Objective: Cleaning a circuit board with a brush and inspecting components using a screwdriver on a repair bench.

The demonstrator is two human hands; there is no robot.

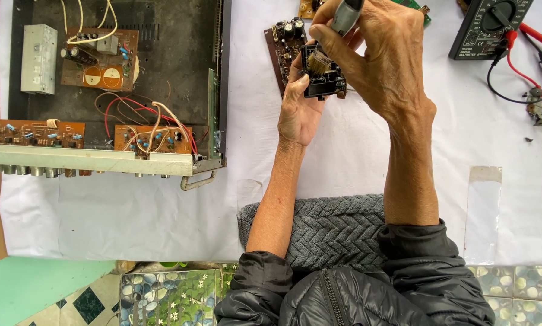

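Brushing dust off a small part, by the look of it, midway through a cleaning pass. Spread over the counter (355,157), a white cloth; at upper left of the frame, an opened amplifier chassis (111,90) with brown circuit boards and red and white wiring inside; at lower centre, a grey knitted towel (331,232) under the forearms; at upper right, a black multimeter (488,27) with red leads trailing down. Upper centre, held up off the cloth: left hand (298,111) cupped from below, fingers (296,75) clenched round a small black circuit module (322,78), which sits between fingertips and thumb, its open face turned toward the camera. Above it, right hand (382,57) closed on the grey handle of a small paintbrush (337,27), bristles touching the module's upper left corner. Just left of the module, flat on the cloth, a dark narrow circuit board (283,51). Next move probably calls for a steady left grip, short light strokes across the module, and a turn of the part to reach its other faces.
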